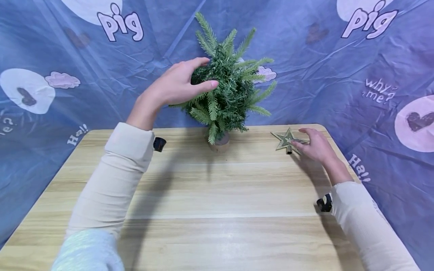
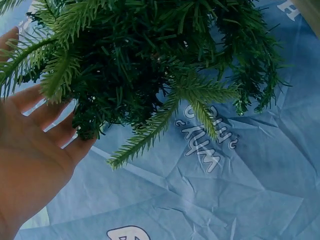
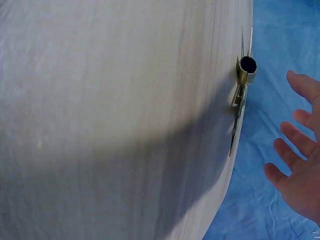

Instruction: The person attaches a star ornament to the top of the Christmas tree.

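A small artificial Christmas tree (image 1: pixel 234 88) stands upright on a round wooden base (image 1: pixel 219 145) at the back of the table. My left hand (image 1: pixel 181 82) is at the upper left of its foliage, thumb and fingers spread apart. In the left wrist view, the fingers of the left hand (image 2: pixel 35 150) reach in behind light green sprigs. A gold star tree topper (image 1: pixel 286 140) with a short tube socket (image 3: pixel 247 70) lies at the back right. Over its right side hovers my right hand (image 1: pixel 315 146), fingers loosely bent and apart from the star in the right wrist view.
The light wooden table (image 1: pixel 217 195) ends just behind the tree and star. A blue printed cloth (image 1: pixel 305 75) hangs around its back and sides. Small black wrist devices show at the left cuff (image 1: pixel 159 144) and right cuff (image 1: pixel 324 203).
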### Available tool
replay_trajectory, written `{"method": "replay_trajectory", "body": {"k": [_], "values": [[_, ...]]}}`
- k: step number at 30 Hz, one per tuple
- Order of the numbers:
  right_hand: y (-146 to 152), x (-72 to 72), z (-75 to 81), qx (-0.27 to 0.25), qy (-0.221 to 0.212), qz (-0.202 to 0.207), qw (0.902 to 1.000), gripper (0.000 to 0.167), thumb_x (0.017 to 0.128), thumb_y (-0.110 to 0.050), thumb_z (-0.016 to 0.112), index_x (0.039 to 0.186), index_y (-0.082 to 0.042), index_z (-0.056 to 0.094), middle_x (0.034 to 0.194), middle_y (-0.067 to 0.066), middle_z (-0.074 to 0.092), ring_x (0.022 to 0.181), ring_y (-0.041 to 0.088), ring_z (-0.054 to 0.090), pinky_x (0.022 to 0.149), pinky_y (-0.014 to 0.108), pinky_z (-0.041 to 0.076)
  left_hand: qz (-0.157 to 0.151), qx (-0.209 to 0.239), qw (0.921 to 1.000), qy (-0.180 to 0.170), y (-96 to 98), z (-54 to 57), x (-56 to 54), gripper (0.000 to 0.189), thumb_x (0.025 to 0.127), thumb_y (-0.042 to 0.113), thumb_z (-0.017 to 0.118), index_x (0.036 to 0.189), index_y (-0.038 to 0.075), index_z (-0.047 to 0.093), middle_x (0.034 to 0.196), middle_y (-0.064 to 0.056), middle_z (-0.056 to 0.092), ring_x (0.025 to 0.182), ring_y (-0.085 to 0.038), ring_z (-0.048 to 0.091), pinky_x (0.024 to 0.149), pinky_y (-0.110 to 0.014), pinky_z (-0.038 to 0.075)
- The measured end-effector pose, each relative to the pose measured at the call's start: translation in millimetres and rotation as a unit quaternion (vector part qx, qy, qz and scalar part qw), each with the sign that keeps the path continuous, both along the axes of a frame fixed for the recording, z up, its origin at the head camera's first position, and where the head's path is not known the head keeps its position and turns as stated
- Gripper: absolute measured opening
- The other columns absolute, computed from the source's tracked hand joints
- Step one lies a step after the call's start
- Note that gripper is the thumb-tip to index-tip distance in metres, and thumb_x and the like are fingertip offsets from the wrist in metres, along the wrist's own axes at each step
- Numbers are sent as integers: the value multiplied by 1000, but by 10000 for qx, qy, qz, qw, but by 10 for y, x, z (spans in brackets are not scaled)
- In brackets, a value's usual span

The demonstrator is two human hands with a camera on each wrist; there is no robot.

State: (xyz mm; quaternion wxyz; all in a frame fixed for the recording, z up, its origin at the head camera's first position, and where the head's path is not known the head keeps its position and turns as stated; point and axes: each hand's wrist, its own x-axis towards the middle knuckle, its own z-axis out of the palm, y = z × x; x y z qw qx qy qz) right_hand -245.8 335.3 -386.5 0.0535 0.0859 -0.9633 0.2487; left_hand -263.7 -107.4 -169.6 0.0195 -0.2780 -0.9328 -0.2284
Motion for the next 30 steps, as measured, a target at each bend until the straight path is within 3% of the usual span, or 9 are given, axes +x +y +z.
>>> {"method": "replay_trajectory", "body": {"k": [8, 13, 18, 30], "values": [[49, -12, -53, -69, -64, 212, 9997, 67, 92, -25, 75, 139, 15, 47, 140, 41, 45, 130, 58, 39, 109, 68, 28, 231, -332, 9991, -108, 19, -63, -33, 98, 94, 70, 51, 165, 18, 8, 168, -5, 15, 154, -25, 12, 124, -47, 8], [70, -12, -95, -160, -304, 179, 9992, 70, 93, -28, 75, 143, 11, 46, 143, 39, 43, 127, 58, 44, 109, 68, 29, 168, -584, 9981, -33, 31, -125, -39, 99, 93, 74, 48, 165, 17, 9, 168, -7, 15, 154, -27, 12, 124, -48, 9], [114, -23, -154, -177, -231, 196, 9994, 66, 92, -27, 76, 141, 9, 49, 140, 37, 47, 116, 56, 54, 105, 68, 35, 173, -700, 9974, 29, 53, -170, -37, 99, 92, 77, 45, 165, 20, 11, 168, -8, 18, 153, -28, 15, 124, -50, 11], [239, -112, -269, 363, -252, 286, 9986, 71, 90, -34, 78, 135, 14, 51, 138, 41, 46, 128, 59, 39, 107, 70, 29, 141, -836, 9961, 260, 62, -221, -28, 93, 95, 74, 41, 164, 16, 17, 167, -8, 21, 153, -28, 18, 124, -48, 12]]}}
